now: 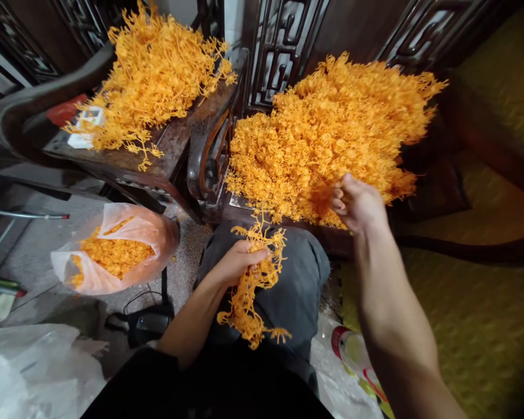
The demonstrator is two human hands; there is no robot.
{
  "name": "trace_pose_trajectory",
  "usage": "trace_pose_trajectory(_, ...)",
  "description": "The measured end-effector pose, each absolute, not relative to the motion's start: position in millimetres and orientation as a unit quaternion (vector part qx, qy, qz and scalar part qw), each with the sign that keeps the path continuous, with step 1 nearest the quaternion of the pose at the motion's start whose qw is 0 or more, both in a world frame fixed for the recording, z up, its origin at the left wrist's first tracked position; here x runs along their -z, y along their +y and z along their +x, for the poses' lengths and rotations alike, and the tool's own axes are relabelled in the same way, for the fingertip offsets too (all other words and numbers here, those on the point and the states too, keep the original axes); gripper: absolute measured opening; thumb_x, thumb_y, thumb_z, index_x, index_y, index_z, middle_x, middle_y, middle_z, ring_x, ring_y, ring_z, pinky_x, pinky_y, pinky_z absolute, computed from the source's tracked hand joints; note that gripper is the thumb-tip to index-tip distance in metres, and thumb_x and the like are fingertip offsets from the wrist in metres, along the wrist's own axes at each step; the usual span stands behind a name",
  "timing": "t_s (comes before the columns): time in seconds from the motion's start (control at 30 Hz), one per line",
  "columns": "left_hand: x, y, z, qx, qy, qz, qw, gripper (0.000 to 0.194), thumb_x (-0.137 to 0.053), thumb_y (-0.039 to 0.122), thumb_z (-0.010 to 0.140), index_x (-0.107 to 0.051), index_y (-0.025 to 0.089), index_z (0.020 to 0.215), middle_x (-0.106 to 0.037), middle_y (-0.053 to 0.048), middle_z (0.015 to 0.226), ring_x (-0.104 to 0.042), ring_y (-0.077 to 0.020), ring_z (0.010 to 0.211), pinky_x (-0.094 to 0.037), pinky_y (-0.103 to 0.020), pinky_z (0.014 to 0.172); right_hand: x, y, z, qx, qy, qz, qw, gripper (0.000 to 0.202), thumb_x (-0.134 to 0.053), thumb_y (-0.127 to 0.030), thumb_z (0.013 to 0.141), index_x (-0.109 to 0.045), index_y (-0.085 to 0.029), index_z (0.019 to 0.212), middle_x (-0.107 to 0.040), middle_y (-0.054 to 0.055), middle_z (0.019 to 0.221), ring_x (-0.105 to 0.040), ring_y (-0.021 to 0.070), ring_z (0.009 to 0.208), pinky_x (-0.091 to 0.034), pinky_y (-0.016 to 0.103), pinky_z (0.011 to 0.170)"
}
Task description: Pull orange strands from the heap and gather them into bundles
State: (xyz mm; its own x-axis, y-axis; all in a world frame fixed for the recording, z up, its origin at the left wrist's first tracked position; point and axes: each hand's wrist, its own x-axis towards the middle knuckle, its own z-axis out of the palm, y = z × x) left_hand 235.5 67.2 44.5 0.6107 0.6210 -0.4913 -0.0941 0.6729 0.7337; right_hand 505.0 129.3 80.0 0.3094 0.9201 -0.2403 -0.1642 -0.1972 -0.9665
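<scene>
My left hand point(241, 262) is closed around a bunch of orange branching sprigs point(248, 311), which look like artificial flower stems. The bunch hangs over my knee and sticks out above and below the fingers. Farther right, my right hand point(358, 202) has its fingers curled at the front edge of a big heap of the same orange sprigs point(327, 134). Whether anything sits in those curled fingers cannot be made out. The heap rests on a dark carved wooden seat point(332, 230) just beyond my knees.
A second heap of orange sprigs point(157, 70) lies on a wooden chair point(170, 145) at left, beside a white object point(85, 127). On the floor stands a plastic bag point(166, 238) holding small orange pieces. A black bag point(151, 323) and a clear container point(351, 349) lie near my legs.
</scene>
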Motion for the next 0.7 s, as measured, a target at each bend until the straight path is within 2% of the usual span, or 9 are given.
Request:
trace_pose_trajectory(0.07,-46.7,67.2,237.4,-0.234,0.394,0.329,0.826,0.051,-0.083,0.059,0.068,-0.06,0.014,0.076,-0.051,0.005,0.059,-0.04,-0.0058,0.047,-0.028,-0.024,0.049,-87.1,123.8,512.7,-0.498,-0.337,-0.601,0.526,0.042,-0.082,-0.055,0.074,-0.062,-0.019,0.083,-0.066,0.003,0.076,-0.052,0.0092,0.05,-0.027,0.02,0.037)
trace_pose_trajectory(0.17,-48.4,68.6,246.8,-0.263,0.402,0.319,0.817,0.051,-0.082,0.058,0.069,-0.059,0.015,0.079,-0.052,0.005,0.062,-0.04,-0.0052,0.049,-0.027,-0.023,0.05,-96.8,105.3,495.0,-0.537,-0.374,-0.584,0.481,0.046,-0.082,-0.049,0.077,-0.069,-0.019,0.109,-0.071,0.007,0.095,-0.061,0.0121,0.056,-0.03,0.021,0.036)
trace_pose_trajectory(0.27,-47.4,69.3,254.5,-0.279,0.398,0.319,0.814,0.05,-0.081,0.058,0.072,-0.057,0.015,0.079,-0.051,0.005,0.062,-0.04,-0.005,0.05,-0.027,-0.022,0.051,-99.2,85.2,461.8,-0.572,-0.37,-0.554,0.477,0.061,-0.081,-0.05,0.08,-0.063,-0.024,0.131,-0.061,-0.002,0.075,-0.05,0.0088,0.048,-0.024,0.02,0.035)
trace_pose_trajectory(0.3,-46.6,69.3,255.6,-0.281,0.396,0.323,0.812,0.05,-0.08,0.058,0.073,-0.056,0.015,0.078,-0.05,0.006,0.062,-0.039,-0.0049,0.049,-0.027,-0.022,0.051,-98.2,79.9,451.5,-0.584,-0.38,-0.55,0.461,0.059,-0.078,-0.054,0.082,-0.065,-0.023,0.13,-0.053,-0.005,0.067,-0.044,0.0077,0.045,-0.022,0.02,0.035)
trace_pose_trajectory(0.37,-44.8,68.7,255.8,-0.287,0.387,0.337,0.809,0.048,-0.078,0.058,0.076,-0.055,0.016,0.078,-0.047,0.006,0.06,-0.038,-0.0049,0.049,-0.026,-0.022,0.05,-94.2,73.3,435.9,-0.6,-0.424,-0.545,0.404,0.051,-0.075,-0.061,0.083,-0.072,-0.018,0.11,-0.044,-0.006,0.058,-0.038,0.0063,0.044,-0.023,0.02,0.037)
trace_pose_trajectory(0.47,-42.2,66.6,252.2,-0.297,0.38,0.365,0.796,0.047,-0.077,0.057,0.078,-0.057,0.015,0.077,-0.049,0.005,0.06,-0.04,-0.0056,0.05,-0.03,-0.022,0.051,-84.7,78.4,431.0,-0.596,-0.472,-0.542,0.358,0.047,-0.081,-0.06,0.079,-0.068,-0.015,0.077,-0.051,-0.004,0.057,-0.041,0.0052,0.046,-0.031,0.019,0.041)
trace_pose_trajectory(0.53,-41.2,64.5,248.1,-0.287,0.381,0.375,0.795,0.047,-0.079,0.056,0.076,-0.057,0.015,0.074,-0.051,0.004,0.06,-0.042,-0.006,0.051,-0.031,-0.023,0.052,-78.7,91.4,442.6,-0.559,-0.412,-0.567,0.442,0.048,-0.084,-0.059,0.075,-0.063,-0.017,0.071,-0.05,-0.005,0.054,-0.038,0.0043,0.042,-0.028,0.018,0.037)
trace_pose_trajectory(0.6,-41.3,62.7,244.2,-0.268,0.387,0.363,0.804,0.048,-0.08,0.057,0.075,-0.057,0.015,0.072,-0.048,0.005,0.057,-0.04,-0.006,0.048,-0.029,-0.023,0.05,-75.2,106.3,461.9,-0.491,-0.307,-0.578,0.575,0.05,-0.086,-0.061,0.071,-0.059,-0.018,0.072,-0.048,-0.006,0.052,-0.038,0.0042,0.039,-0.023,0.016,0.033)
trace_pose_trajectory(0.7,-43.4,63.2,243.1,-0.265,0.394,0.327,0.817,0.049,-0.081,0.058,0.072,-0.057,0.015,0.072,-0.045,0.006,0.053,-0.036,-0.0053,0.045,-0.026,-0.023,0.048,-77.1,116.7,483.8,-0.456,-0.271,-0.552,0.643,0.05,-0.09,-0.058,0.067,-0.06,-0.019,0.076,-0.069,0.002,0.077,-0.059,0.0086,0.054,-0.038,0.016,0.038)
